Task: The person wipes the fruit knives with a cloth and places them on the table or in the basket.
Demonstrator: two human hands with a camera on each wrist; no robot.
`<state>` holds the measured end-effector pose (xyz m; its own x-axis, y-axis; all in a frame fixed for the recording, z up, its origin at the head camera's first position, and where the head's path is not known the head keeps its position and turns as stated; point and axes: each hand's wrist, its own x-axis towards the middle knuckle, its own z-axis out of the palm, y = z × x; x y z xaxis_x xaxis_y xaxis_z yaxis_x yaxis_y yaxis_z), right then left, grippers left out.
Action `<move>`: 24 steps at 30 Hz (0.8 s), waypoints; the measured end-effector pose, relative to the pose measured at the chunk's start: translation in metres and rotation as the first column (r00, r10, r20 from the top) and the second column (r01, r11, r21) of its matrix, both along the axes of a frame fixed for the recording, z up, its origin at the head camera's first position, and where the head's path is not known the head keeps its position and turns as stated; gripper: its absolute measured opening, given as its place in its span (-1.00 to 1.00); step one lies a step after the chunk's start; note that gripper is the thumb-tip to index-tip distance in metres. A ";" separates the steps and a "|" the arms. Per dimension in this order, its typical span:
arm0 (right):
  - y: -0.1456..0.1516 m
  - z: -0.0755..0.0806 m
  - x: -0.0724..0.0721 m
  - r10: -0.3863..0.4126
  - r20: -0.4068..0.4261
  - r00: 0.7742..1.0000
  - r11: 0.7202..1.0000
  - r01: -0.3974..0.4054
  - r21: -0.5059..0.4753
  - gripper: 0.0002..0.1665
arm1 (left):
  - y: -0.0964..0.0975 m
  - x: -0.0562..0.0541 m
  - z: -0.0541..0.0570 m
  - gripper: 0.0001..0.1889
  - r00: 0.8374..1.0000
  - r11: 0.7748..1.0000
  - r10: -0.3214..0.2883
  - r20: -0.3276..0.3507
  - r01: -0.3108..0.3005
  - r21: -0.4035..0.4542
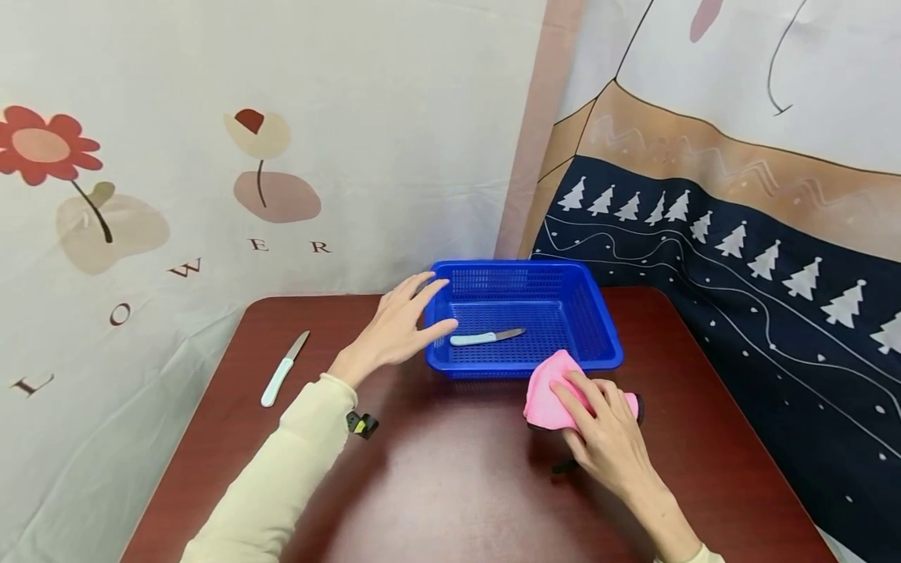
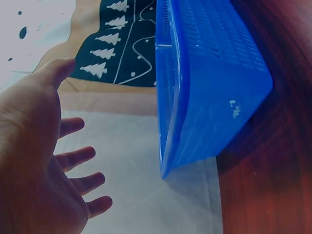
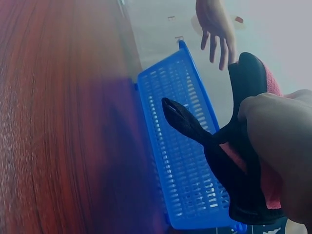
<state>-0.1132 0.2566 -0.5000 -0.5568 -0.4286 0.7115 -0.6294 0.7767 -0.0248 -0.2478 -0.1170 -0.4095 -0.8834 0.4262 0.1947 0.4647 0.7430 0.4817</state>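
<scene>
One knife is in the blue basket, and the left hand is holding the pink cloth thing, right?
Not quite: the right hand holds the pink cloth thing, as the head view shows. One knife is in the blue basket.

Behind the bare left hand (image 1: pixel 396 324) runs a long pale cream sleeve (image 1: pixel 271 477), soft and full, shallowly creased, with a narrow cuff (image 1: pixel 340 389) at the wrist; beside the cuff sits a small black device (image 1: pixel 370 425) bearing a yellow-green patch (image 1: pixel 362 427); well behind the bare right hand (image 1: pixel 608 438), an edge of similar pale right sleeve (image 1: pixel 695 556) shows.
</scene>
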 end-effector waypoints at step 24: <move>-0.034 -0.005 -0.012 0.113 -0.004 0.994 0.993 -0.113 0.027 -0.48 | -0.138 0.104 -0.040 -0.23 0.963 0.966 0.259 -0.079 -0.257 0.032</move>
